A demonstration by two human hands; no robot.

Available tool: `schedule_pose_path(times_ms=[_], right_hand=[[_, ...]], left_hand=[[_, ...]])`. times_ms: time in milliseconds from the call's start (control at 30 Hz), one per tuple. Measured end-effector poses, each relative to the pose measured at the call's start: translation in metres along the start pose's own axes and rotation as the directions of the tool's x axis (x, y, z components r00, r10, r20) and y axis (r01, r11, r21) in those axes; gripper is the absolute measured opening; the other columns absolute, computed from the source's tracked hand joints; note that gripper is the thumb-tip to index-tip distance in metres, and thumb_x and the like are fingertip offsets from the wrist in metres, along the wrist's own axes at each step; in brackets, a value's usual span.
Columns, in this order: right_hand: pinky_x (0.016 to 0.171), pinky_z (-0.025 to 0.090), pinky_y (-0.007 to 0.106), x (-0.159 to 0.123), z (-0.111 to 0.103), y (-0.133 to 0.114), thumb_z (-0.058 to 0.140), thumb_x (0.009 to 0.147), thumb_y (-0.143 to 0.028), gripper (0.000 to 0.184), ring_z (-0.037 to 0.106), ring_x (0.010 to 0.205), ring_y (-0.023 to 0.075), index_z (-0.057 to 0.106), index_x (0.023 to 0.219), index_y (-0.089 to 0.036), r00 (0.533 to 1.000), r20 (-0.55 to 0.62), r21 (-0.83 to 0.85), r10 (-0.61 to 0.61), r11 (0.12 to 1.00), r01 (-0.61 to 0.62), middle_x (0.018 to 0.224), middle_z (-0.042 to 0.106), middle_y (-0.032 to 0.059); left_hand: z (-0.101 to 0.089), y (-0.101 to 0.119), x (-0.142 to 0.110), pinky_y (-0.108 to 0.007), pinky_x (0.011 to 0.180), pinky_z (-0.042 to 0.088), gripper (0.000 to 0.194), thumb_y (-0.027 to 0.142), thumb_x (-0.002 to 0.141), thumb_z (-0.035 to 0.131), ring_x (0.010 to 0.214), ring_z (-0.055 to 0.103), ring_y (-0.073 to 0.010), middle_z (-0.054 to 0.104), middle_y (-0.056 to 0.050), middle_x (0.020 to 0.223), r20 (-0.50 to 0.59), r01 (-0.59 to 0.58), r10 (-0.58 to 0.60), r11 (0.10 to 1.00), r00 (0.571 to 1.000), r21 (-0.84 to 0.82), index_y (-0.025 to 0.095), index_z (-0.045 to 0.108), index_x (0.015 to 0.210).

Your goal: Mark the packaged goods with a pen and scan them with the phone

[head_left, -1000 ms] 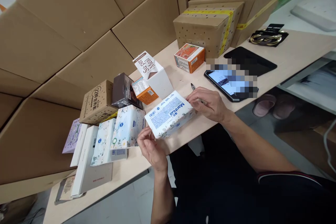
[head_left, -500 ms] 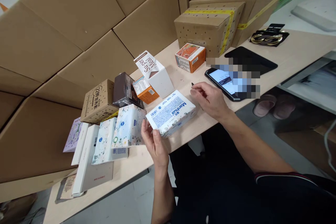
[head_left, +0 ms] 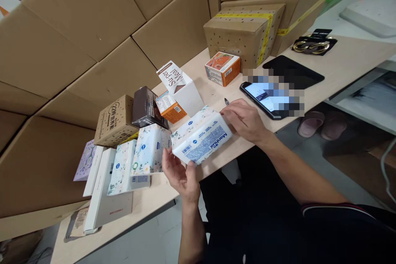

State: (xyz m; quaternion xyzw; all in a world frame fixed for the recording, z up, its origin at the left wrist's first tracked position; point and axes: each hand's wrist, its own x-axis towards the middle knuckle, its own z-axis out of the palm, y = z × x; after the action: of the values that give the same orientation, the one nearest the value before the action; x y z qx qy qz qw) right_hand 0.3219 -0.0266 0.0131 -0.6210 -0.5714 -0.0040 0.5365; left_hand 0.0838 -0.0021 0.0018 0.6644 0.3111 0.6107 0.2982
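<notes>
A white pack of tissues (head_left: 202, 136) with blue Manhua lettering and a floral print is tilted between my two hands above the table's front edge. My left hand (head_left: 182, 175) grips its left end, thumb at the lower corner and fingers curled along the side. At the right end, the bent fingers of my right hand (head_left: 246, 121) press against the pack; their tips are partly hidden. The dark tip of a pen-like thing (head_left: 227, 102) shows just behind that hand, and I cannot tell whether it is held. Another floral tissue pack (head_left: 150, 148) stands close by my left hand.
Left along the table (head_left: 157, 202) are a further tissue pack (head_left: 122, 167), long white boxes (head_left: 107, 198) and a brown carton (head_left: 114, 119). Behind stand an open white box (head_left: 188, 97) and an orange box (head_left: 222, 68). A lit phone (head_left: 262, 97) lies to the right.
The tissue pack has rolled, so its printed Manhua face now tilts toward me and a floral side shows on top. My right fingers have closed in on its right end.
</notes>
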Motion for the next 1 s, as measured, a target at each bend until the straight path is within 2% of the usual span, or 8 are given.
schedule_pose_path(times_ms=[133,367,467,533,600,700,833,1000], right_hand=[[0.084,0.046,0.043,-0.001,0.008,0.007,0.052,0.095,-0.038,0.033,0.057,0.092,0.0279,0.070,0.109,-0.015,0.979,-0.017,-0.455,0.205,0.870,-0.190,0.096,0.067,0.0146],[0.067,0.040,0.035,0.001,0.010,0.014,0.056,0.085,-0.023,0.028,0.055,0.074,0.0236,0.073,0.108,-0.019,0.960,0.077,-0.565,0.270,0.805,-0.181,0.080,0.064,0.0106],[0.067,0.042,0.035,0.003,0.004,0.014,0.052,0.085,-0.020,0.027,0.057,0.072,0.0211,0.075,0.101,-0.020,0.960,0.032,-0.376,0.278,0.893,-0.246,0.078,0.063,0.0079],[0.067,0.045,0.033,0.003,-0.001,0.014,0.050,0.087,-0.021,0.027,0.058,0.071,0.0185,0.074,0.099,-0.021,0.945,-0.014,-0.091,0.327,0.941,-0.327,0.080,0.064,0.0058],[0.062,0.047,0.031,0.004,-0.007,0.014,0.047,0.088,-0.023,0.027,0.058,0.066,0.0156,0.071,0.099,-0.021,0.911,-0.049,0.257,0.410,0.886,-0.385,0.080,0.065,0.0036],[0.061,0.050,0.030,0.007,-0.014,0.011,0.050,0.085,-0.024,0.021,0.060,0.065,0.0137,0.063,0.102,-0.025,0.885,-0.093,0.615,0.456,0.726,-0.310,0.081,0.064,0.0008],[0.068,0.055,0.032,0.013,-0.016,0.000,0.064,0.083,-0.035,0.022,0.063,0.071,0.0147,0.052,0.100,-0.028,0.888,-0.143,0.738,0.436,0.645,-0.198,0.080,0.062,-0.0017],[0.047,0.043,0.028,0.017,-0.019,-0.036,0.050,0.095,-0.053,0.026,0.051,0.046,0.0126,0.046,0.090,-0.027,0.857,-0.118,0.756,0.502,0.605,-0.251,0.054,0.052,-0.0055]], left_hand=[[-0.005,-0.004,0.001,-0.040,0.112,0.045,0.063,0.023,0.085,0.066,0.132,0.052,-0.0243,0.052,-0.008,0.137,0.020,-0.070,0.069,0.995,0.997,0.072,0.030,0.048,0.145],[-0.006,0.006,0.006,-0.049,0.113,0.041,0.047,0.028,0.087,0.066,0.133,0.047,-0.0271,0.050,-0.010,0.134,0.113,-0.208,0.186,0.950,0.976,0.232,0.027,0.060,0.133],[-0.004,0.009,0.007,-0.050,0.114,0.041,0.037,0.027,0.088,0.066,0.135,0.046,-0.0280,0.047,-0.010,0.138,0.166,-0.235,0.196,0.935,0.967,0.267,0.025,0.065,0.125],[-0.003,0.008,0.007,-0.048,0.114,0.041,0.034,0.023,0.087,0.068,0.137,0.045,-0.0265,0.046,-0.009,0.137,0.176,-0.238,0.195,0.934,0.965,0.268,0.025,0.067,0.121],[-0.002,0.006,0.007,-0.045,0.115,0.040,0.033,0.019,0.086,0.070,0.137,0.044,-0.0244,0.046,-0.009,0.137,0.170,-0.235,0.193,0.931,0.966,0.279,0.026,0.068,0.118],[0.000,0.006,0.006,-0.044,0.113,0.043,0.032,0.017,0.086,0.070,0.136,0.046,-0.0237,0.046,-0.009,0.136,0.159,-0.244,0.202,0.916,0.966,0.317,0.026,0.068,0.117],[0.001,0.007,0.006,-0.044,0.110,0.047,0.031,0.016,0.086,0.069,0.135,0.048,-0.0247,0.047,-0.009,0.135,0.150,-0.276,0.237,0.890,0.960,0.362,0.024,0.067,0.117],[0.001,0.008,0.004,-0.046,0.108,0.047,0.033,0.016,0.086,0.068,0.131,0.052,-0.0259,0.050,-0.011,0.136,0.151,-0.338,0.302,0.832,0.941,0.440,0.022,0.066,0.118]])
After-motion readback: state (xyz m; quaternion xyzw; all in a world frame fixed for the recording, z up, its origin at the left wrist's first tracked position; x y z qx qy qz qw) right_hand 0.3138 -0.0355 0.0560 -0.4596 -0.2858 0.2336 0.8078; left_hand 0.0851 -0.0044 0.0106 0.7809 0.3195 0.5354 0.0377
